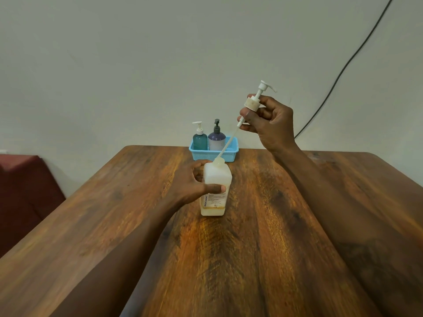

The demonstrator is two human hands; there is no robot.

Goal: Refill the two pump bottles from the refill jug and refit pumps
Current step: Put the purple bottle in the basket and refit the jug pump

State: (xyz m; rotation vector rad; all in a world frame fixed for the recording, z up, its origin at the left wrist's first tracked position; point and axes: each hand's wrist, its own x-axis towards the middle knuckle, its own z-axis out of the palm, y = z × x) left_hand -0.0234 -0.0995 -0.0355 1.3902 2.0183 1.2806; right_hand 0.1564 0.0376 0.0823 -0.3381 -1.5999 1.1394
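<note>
On the wooden table [251,259], its top spreading wide toward 9 and 3 o'clock, the left hand [190,181] grips one upright white bottle [217,177], the right hand [272,124] at 1 o'clock pinches one pump [252,102] by its collar with the tube tip at the bottle's neck, and at 12 o'clock one blue basket [231,154] on the far edge holds two pump bottles, the teal bottle [199,141] and the purple bottle [216,140].
</note>
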